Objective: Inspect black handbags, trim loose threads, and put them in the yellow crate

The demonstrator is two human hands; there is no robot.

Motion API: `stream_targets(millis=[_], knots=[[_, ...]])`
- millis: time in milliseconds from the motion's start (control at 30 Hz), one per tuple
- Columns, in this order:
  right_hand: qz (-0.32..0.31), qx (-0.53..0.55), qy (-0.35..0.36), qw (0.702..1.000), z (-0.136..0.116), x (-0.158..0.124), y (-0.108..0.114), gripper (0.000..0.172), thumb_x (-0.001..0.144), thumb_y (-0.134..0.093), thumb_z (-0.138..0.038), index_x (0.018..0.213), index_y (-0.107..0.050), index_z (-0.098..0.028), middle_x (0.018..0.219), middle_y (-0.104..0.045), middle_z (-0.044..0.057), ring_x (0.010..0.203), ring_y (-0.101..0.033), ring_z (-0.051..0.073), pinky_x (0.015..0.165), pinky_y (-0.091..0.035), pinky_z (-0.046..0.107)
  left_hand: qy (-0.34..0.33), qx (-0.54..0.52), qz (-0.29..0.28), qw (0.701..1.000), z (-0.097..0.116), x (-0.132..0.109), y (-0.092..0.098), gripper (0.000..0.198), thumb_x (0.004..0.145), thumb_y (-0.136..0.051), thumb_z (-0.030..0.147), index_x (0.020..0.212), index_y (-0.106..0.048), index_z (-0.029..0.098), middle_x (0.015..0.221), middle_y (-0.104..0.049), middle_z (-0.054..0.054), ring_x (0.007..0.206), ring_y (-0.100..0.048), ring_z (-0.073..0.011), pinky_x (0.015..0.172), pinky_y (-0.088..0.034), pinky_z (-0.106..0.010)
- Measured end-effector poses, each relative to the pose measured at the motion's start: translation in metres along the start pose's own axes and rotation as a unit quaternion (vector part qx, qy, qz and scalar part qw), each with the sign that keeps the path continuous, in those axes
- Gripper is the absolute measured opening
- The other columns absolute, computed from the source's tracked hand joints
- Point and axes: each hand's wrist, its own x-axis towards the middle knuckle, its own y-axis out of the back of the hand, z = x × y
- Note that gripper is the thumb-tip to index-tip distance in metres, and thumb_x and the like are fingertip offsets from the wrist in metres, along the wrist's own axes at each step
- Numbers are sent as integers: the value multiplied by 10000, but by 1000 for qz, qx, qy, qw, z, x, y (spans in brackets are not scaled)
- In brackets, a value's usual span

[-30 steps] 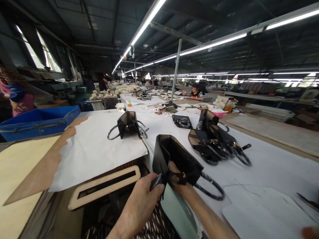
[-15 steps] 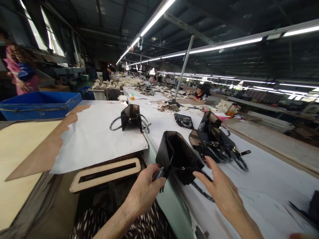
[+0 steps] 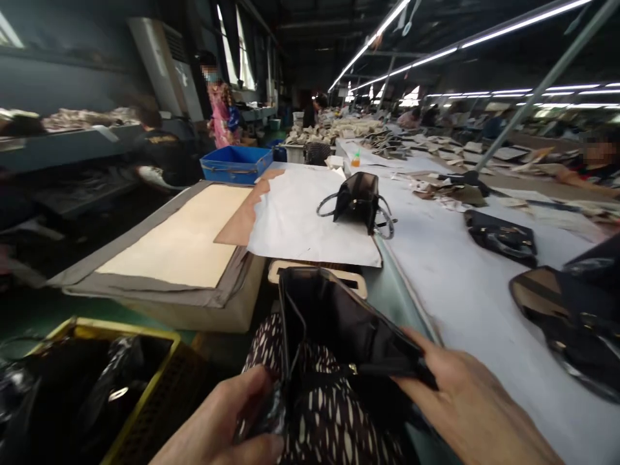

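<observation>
A black handbag (image 3: 334, 310) is held between my two hands, its mouth facing up and its dark lining showing. My left hand (image 3: 227, 413) is closed at the bag's left side, around what looks like a plastic-wrapped handle. Fingers and thumb of my right hand (image 3: 469, 394) pinch the bag's right edge. Below the bag is a patterned dark cloth (image 3: 334, 420) with pale flecks, over my lap. Another black handbag (image 3: 358, 200) stands upright on the white sheet, its handles spread to both sides.
More black bags (image 3: 576, 316) lie on the white table (image 3: 445, 258) at right. A yellow crate (image 3: 159, 342) with dark, plastic-wrapped items is at lower left. Behind it stands a bin topped with a cream sheet (image 3: 184, 239). A blue tub (image 3: 237, 165) and several people are farther back.
The view has swung left. The handbag has come off the table toward my lap, held by both hands. My right hand, earlier spread beside the bag, has closed on its edge.
</observation>
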Motion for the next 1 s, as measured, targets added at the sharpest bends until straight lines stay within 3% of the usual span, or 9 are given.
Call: stream_targets(millis=[133,233,400,500,567,667,767,867,1000], knots=[[-124,51,97,986,-40,28,-39,172,722,-488,-326,834,-617,-307,692,-685,-3,665,-629,223,548,-412,253,23,3,53,998,-25,-29,28,286,639,-581,431,841,-595,229,768,-595,1,781,-497,-203,689,-428,-252],[-181,89,149,968,-58,55,-76,157,747,-469,-292,825,-605,-280,723,-680,-22,716,-621,193,601,-403,234,63,-34,103,992,-38,-25,20,212,656,-560,387,717,-561,183,674,-545,9,710,-482,-164,647,-409,-228],[-224,93,204,949,-77,78,-123,187,758,-471,-306,865,-617,-256,715,-663,-21,697,-606,165,606,-389,228,88,-256,21,963,-73,11,-20,143,662,-509,254,731,-538,131,660,-533,-8,631,-500,-136,575,-390,-223],[-248,88,204,943,-81,77,-131,286,745,-504,-338,1011,-593,-280,813,-678,-13,794,-613,185,657,-405,241,75,-263,-56,960,-87,13,-26,170,707,-476,269,765,-571,140,664,-540,-5,596,-497,-124,541,-372,-215],[-273,91,191,938,-81,76,-132,285,745,-511,-367,1007,-596,-294,809,-682,-25,793,-616,183,657,-413,237,63,-183,-74,978,-87,3,-14,164,716,-481,273,701,-578,142,596,-496,20,535,-443,-98,487,-320,-194],[-284,102,176,937,-76,76,-136,251,743,-518,-380,957,-616,-292,795,-685,-41,755,-618,174,629,-419,221,13,-28,-15,999,-76,-11,19,209,715,-507,259,549,-524,132,499,-353,50,479,-317,-66,434,-229,-190],[-286,100,175,937,-72,78,-141,257,731,-531,-362,959,-616,-280,775,-684,-43,730,-617,176,621,-426,218,-46,76,147,985,-66,-4,57,241,783,-449,268,599,-539,141,536,-406,40,530,-367,-84,489,-295,-194],[-301,105,179,931,-71,78,-143,216,745,-516,-349,927,-610,-280,732,-672,-54,705,-615,168,645,-433,220,-155,174,279,932,-67,30,86,115,767,-497,235,713,-572,167,803,-563,-10,804,-483,-146,751,-382,-237],[-304,104,167,932,-72,77,-142,251,745,-526,-398,963,-596,-293,787,-676,-45,764,-617,185,692,-440,239,-170,297,223,913,-87,81,106,141,659,-588,168,791,-621,202,1050,-543,-34,1016,-448,-214,879,-354,-305]])
